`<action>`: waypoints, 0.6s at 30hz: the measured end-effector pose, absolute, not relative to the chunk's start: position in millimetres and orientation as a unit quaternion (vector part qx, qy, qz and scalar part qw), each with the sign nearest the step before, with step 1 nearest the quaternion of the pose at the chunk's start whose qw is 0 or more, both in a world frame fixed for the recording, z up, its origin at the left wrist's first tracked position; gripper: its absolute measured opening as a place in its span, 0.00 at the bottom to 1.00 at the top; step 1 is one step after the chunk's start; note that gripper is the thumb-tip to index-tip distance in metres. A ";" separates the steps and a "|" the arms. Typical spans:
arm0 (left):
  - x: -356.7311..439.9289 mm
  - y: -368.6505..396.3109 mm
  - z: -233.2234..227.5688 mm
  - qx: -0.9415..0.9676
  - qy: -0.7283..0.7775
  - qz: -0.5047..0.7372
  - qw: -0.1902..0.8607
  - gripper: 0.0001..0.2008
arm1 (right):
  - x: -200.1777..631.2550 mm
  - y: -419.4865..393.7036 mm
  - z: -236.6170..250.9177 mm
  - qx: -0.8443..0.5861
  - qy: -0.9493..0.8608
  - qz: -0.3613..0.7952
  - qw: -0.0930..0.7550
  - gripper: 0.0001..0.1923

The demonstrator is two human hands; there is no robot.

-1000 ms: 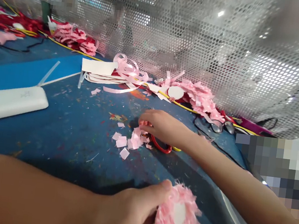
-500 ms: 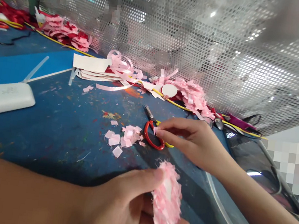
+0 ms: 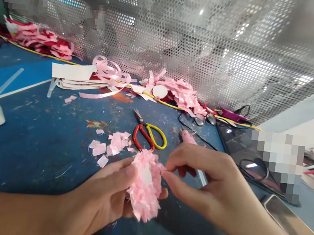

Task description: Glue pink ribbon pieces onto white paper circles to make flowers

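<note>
My left hand (image 3: 114, 188) is closed around a card piece covered in pink ribbon scraps (image 3: 146, 204), its bare white middle facing up. Beside that piece's right edge, the thumb and forefinger of my right hand (image 3: 206, 184) are pinched on a small pink ribbon scrap (image 3: 163, 169); whether it touches the card's ruffle is hard to tell. Just beyond lie scissors (image 3: 142, 125) with one red and one yellow handle. Loose pink ribbon squares (image 3: 117, 143) are scattered left of the scissors. Behind my right hand, a pink glue gun (image 3: 188, 137) is partly hidden.
White card pieces (image 3: 72, 72) and curled pink ribbon (image 3: 108, 69) lie at the back, with a pink ruffled heap (image 3: 181, 92) farther right. A yellow cord (image 3: 164, 102) runs along the perforated metal screen (image 3: 156, 26). Glasses (image 3: 199, 119) and a dark glossy panel (image 3: 238, 150) are at right.
My right hand has come from over the scissors to the edge of the pink piece, bringing the ribbon scrap. The scissors and glue gun are now uncovered. The view has shifted right.
</note>
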State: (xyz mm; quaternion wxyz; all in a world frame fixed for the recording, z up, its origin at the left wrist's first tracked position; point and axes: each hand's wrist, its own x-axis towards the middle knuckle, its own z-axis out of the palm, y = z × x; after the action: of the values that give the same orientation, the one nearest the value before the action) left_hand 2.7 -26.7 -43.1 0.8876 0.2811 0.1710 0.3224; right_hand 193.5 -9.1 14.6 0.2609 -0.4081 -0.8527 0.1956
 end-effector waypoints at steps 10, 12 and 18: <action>1.8 -34.3 -48.3 0.294 0.165 0.333 0.881 0.21 | 183.5 -12.8 7.0 -0.455 -0.840 0.182 0.232 0.07; 1.4 -35.1 -49.7 0.291 0.159 0.326 0.885 0.19 | 183.1 -14.2 5.6 -0.457 -0.840 0.174 0.234 0.07; 1.1 -33.9 -51.9 0.294 0.161 0.321 0.886 0.17 | 180.2 -21.4 -0.7 -0.472 -0.835 0.146 0.241 0.06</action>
State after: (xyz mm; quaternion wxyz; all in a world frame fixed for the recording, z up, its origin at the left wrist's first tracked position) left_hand 1.1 -33.9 -51.9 0.8857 0.2942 0.1611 0.3210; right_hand 180.2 -21.4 -0.7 0.2412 -0.4725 -0.8351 0.1455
